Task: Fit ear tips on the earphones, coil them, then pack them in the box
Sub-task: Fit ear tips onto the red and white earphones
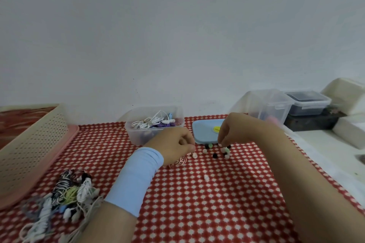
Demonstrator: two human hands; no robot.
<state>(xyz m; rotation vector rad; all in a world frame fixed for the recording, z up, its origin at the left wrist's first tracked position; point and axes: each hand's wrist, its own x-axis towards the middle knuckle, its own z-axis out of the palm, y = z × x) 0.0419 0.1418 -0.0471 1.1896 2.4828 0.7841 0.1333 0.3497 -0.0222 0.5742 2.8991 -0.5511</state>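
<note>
My left hand (174,145), with a light blue wrist sleeve, is closed on a pink-and-white earphone (180,161) whose cable trails under it on the red checked cloth. My right hand (235,129) reaches down with fingertips pinched over a scatter of small ear tips (216,151) in black, green, pink and white; whether a tip is pinched is hidden. One white tip (206,177) lies apart, nearer me. A clear box (136,134) behind my left hand holds coiled white and purple earphones. A heap of tangled earphones (67,201) lies at the near left.
A light blue lid (203,132) with a yellow tab lies flat behind the tips. A cream perforated basket on a pink tray (29,154) fills the far left. Clear lidded containers (276,104) and white foam blocks (351,132) stand at the right.
</note>
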